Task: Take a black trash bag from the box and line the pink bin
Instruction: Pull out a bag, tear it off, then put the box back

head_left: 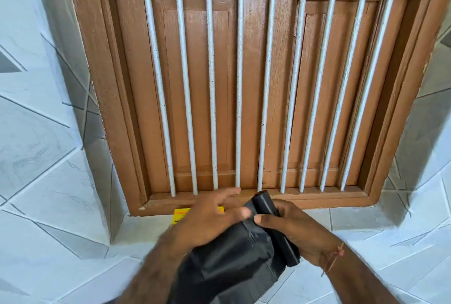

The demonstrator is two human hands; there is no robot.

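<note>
A person's two hands work a roll of black trash bags (275,225) in front of a shuttered wooden window (244,84) set in a tiled wall (44,157). The right hand (300,235) is wrapped around the roll, thumb pressed on top. The left hand (207,218) pinches the loose sheet with thumb and forefinger, its other fingers spread toward the sill. The unrolled black trash bag (227,259) hangs down between the forearms, joined to the roll. Just beyond the left hand a yellow box (179,215) peeks out at the sill's lower edge, mostly hidden.

The likely trouble lies at the tear. A pull off the perforation line could rip the thin film itself, or drag a second bag off the roll. A slack right-hand hold could let the roll drop and unspool. The pink bin is out of view, so lining has not begun.

Counted: two hands, one roll, one bag drawn out, one box, nine white bars (239,84) across the window, one red thread (335,255) at the right wrist.
</note>
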